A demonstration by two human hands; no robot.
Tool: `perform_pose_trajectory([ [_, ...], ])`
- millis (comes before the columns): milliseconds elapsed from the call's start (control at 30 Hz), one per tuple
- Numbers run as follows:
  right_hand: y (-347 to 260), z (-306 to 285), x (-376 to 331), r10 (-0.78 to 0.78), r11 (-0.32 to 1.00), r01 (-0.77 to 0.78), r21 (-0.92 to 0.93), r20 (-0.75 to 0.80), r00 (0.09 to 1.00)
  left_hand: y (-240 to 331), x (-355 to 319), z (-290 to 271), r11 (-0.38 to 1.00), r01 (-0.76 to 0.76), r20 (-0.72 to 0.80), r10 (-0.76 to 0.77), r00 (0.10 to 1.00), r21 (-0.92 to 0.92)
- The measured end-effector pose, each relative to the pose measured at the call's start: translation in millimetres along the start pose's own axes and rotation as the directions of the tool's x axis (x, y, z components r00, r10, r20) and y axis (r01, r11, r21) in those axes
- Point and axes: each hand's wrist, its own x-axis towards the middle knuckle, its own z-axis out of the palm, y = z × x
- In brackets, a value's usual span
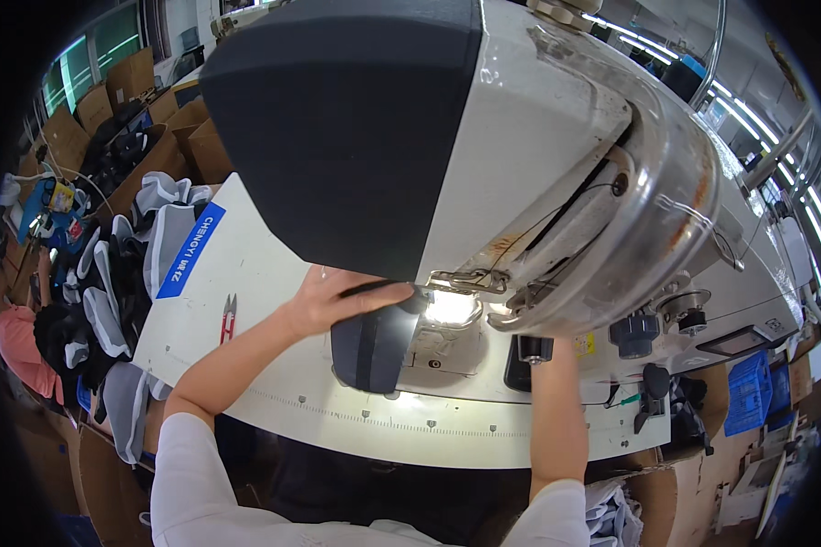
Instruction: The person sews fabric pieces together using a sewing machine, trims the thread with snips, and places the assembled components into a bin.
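So the left hand [342, 303] is on the dark piece [369, 351], which sits under the front of the sewing machine [347, 128], left of the bright work light [452, 307] and a bit in from the surface's front edge. Its fingers are spread, and the piece's top end shows dark between two of them; can't tell if that's a real pinch. Reaching in from the side like that probably steadies the piece without blocking the lit spot. The right hand [559, 348] is mostly lost behind the machine's clear guard [643, 232], so no telling what its fingers are doing. Red-handled snips [229, 321] lie toward the surface's left edge, tips pointing away from the person, likely parked there for an easy left-hand grab. Beyond that edge there's a heap of grey and black pieces [105, 305], presumably kept off the surface for elbow room.
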Motion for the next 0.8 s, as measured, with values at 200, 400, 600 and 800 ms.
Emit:
perform_pose_trajectory([
  [200,3,44,-100,-0.384,0.923,0.370,-0.100,-0.257,0.887,41,-8,8,0.971,-0.109,-0.069,0.126,0.990,0.213],
  [400,10,62,-109,-0.446,0.803,0.549,0.232,-0.378,0.811,42,5,7,0.968,-0.148,-0.110,0.173,0.979,0.205],
  [600,14,17,-77,-0.467,0.839,0.376,-0.393,-0.167,0.869,34,11,7,0.998,0.056,-0.030,-0.056,0.998,0.002],
  [800,-12,34,-96,-0.462,0.881,0.470,0.045,-0.123,0.878,21,3,-6,0.977,0.001,-0.030,-0.007,1.000,-0.212],
])
